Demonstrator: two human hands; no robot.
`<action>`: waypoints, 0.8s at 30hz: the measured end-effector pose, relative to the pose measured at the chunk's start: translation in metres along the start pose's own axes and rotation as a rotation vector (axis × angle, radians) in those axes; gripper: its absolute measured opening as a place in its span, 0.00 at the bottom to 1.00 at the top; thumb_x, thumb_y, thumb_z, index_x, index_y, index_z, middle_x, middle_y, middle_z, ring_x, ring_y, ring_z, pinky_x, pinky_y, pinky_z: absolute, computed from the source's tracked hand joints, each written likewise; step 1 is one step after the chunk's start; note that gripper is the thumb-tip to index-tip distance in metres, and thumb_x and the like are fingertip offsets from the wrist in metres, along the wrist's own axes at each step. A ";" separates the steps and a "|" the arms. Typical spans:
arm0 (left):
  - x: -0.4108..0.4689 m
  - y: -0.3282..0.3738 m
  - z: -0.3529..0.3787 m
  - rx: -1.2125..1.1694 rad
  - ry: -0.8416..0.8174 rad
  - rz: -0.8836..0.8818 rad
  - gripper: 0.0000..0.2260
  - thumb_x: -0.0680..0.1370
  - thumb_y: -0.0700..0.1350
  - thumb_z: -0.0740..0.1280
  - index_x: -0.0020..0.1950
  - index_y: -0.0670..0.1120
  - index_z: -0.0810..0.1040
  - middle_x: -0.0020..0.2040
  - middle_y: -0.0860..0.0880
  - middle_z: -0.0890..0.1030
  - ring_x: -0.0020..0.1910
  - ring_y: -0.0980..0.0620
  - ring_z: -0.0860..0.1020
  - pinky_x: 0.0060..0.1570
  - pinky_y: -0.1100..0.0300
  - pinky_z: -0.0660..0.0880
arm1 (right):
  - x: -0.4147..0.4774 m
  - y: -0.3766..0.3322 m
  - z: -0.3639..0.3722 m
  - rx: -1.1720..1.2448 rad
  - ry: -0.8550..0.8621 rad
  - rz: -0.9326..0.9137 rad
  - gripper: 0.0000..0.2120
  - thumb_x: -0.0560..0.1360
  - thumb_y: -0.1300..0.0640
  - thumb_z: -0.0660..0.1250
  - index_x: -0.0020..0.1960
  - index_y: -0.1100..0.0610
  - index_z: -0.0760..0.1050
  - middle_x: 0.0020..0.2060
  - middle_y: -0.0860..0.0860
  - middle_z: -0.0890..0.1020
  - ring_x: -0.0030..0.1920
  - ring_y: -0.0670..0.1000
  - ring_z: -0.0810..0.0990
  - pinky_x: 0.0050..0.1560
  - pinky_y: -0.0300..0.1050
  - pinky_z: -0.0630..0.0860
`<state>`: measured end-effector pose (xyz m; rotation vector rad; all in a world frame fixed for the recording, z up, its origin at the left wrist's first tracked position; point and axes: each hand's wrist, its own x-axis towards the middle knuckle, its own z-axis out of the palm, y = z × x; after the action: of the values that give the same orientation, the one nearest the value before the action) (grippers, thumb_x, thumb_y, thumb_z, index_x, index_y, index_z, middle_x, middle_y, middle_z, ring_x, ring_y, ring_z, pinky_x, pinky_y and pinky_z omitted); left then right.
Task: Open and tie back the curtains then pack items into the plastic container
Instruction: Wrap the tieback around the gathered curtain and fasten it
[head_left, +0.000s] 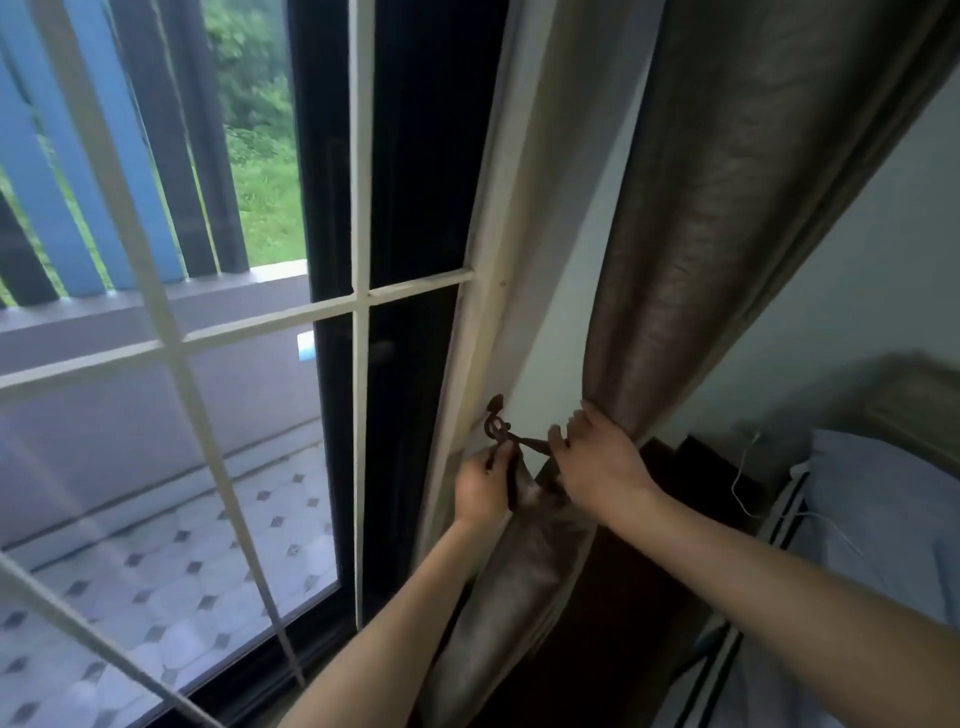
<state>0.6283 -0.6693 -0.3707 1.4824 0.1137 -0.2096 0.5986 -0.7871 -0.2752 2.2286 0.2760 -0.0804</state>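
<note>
A brown-grey curtain (727, 208) hangs gathered to the right of the window and is bunched at waist height. A dark metal hook (494, 415) sits on the pale wall strip beside the window frame. A dark tie-back cord (527, 441) runs from the hook toward the bunched curtain. My left hand (483, 488) pinches the cord just below the hook. My right hand (597, 462) grips the gathered curtain and the other end of the cord. No plastic container is in view.
The glass door (208, 415) with white bars fills the left, showing a tiled balcony and railing. A bed (883, 519) with grey bedding lies at the right, with a thin white cable (737, 478) hanging over dark furniture (675, 467) behind the curtain.
</note>
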 end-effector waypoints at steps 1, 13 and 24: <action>0.007 0.001 0.003 0.018 0.044 0.006 0.11 0.80 0.49 0.63 0.47 0.44 0.81 0.43 0.48 0.83 0.44 0.50 0.81 0.42 0.61 0.75 | 0.002 0.000 0.003 -0.043 -0.004 0.001 0.26 0.81 0.48 0.50 0.72 0.64 0.63 0.63 0.64 0.75 0.68 0.62 0.69 0.75 0.58 0.45; 0.033 0.001 0.011 0.252 0.041 0.174 0.24 0.80 0.39 0.64 0.73 0.56 0.66 0.68 0.56 0.73 0.62 0.59 0.74 0.63 0.70 0.67 | 0.003 -0.010 0.007 -0.101 -0.076 -0.058 0.12 0.79 0.52 0.61 0.52 0.58 0.80 0.51 0.55 0.82 0.58 0.59 0.74 0.75 0.61 0.44; 0.045 -0.007 0.006 0.846 0.068 0.451 0.19 0.80 0.57 0.59 0.71 0.65 0.64 0.68 0.57 0.72 0.61 0.59 0.74 0.53 0.65 0.70 | 0.003 -0.017 0.001 -0.105 -0.063 -0.040 0.12 0.77 0.52 0.64 0.52 0.58 0.80 0.50 0.55 0.82 0.58 0.59 0.74 0.73 0.62 0.48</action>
<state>0.6700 -0.6786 -0.3865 2.3073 -0.2923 0.1914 0.5979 -0.7771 -0.2897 2.1126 0.2834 -0.1544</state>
